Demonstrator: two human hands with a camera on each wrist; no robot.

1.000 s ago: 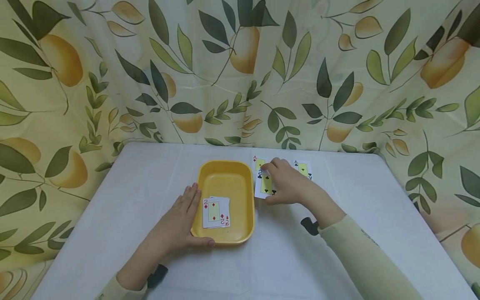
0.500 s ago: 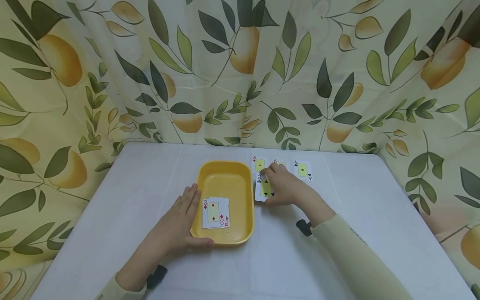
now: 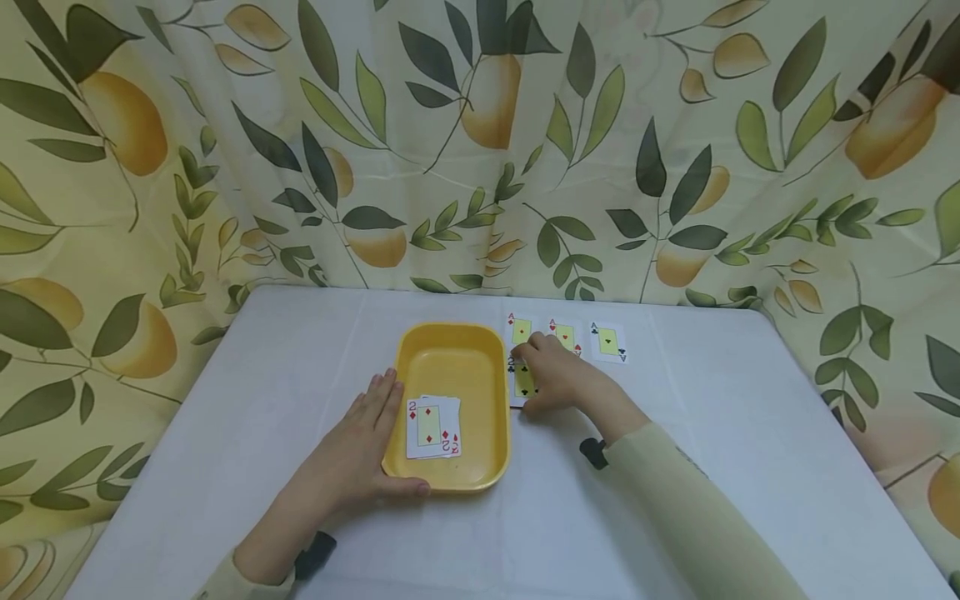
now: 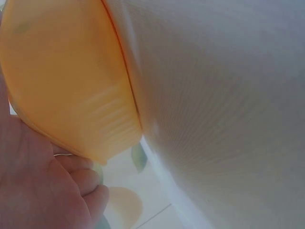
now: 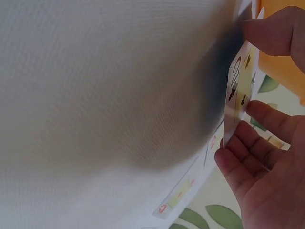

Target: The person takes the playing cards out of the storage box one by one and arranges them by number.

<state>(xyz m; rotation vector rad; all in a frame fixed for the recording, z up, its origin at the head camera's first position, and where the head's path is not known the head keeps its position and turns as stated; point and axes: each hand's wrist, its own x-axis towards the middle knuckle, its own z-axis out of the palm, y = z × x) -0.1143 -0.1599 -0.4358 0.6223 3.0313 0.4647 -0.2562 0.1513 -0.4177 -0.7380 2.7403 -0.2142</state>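
My right hand grips a two of clubs between thumb and fingertips, just right of the yellow plastic tray. In the right wrist view, the two of clubs stands tilted over the white cloth, fingertips at its edges. Flat against the tray's left side lies my left hand, its fingers straight and its thumb along the near rim. The left wrist view has the tray's outer wall beside the palm. Inside the tray, a small stack of cards shows the two of diamonds on top.
Behind the right hand, in a row along the table's far side, lie an ace of diamonds, an ace of hearts and a black ace. A white cloth covers the table. A fruit-patterned curtain hangs behind it.
My right hand has shifted a little left and nearer to me with the two of clubs, uncovering the ace of hearts behind it. The left hand and the tray have stayed put.
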